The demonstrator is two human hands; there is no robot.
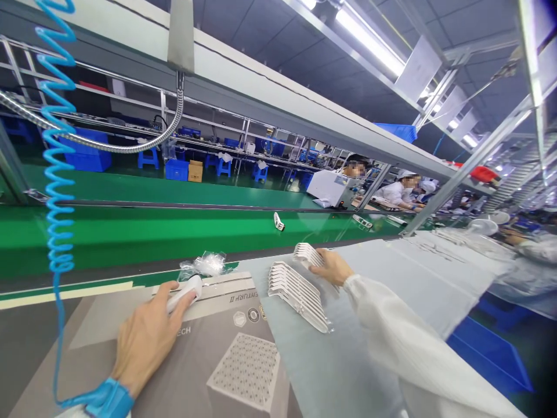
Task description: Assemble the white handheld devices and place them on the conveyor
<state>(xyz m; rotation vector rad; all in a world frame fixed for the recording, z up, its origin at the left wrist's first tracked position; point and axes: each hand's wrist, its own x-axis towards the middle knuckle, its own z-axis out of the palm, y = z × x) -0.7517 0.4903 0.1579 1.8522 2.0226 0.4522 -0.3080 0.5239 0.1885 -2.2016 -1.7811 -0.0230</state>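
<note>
My left hand (152, 331) is closed around a white, elongated plastic part (186, 293) with a rounded end, held over printed grey cardboard (204, 348). A blue wrist strap (108, 399) circles that wrist. My right hand (333, 267) has its thumb and fingers closed on the side of a small row of white plastic parts (307, 254); its far fingers are partly hidden. Just left of it, a longer row of nested, bent white plastic parts (298, 293) lies on the grey mat (348, 348).
Crumpled clear plastic (206, 264) lies beyond my left hand. A green conveyor belt (130, 235) carries a loose white part (278, 221) and others farther right. The coiled blue cord (58, 174) hangs at left. A blue bin (489, 354) is low at right; co-workers (398, 188) sit beyond.
</note>
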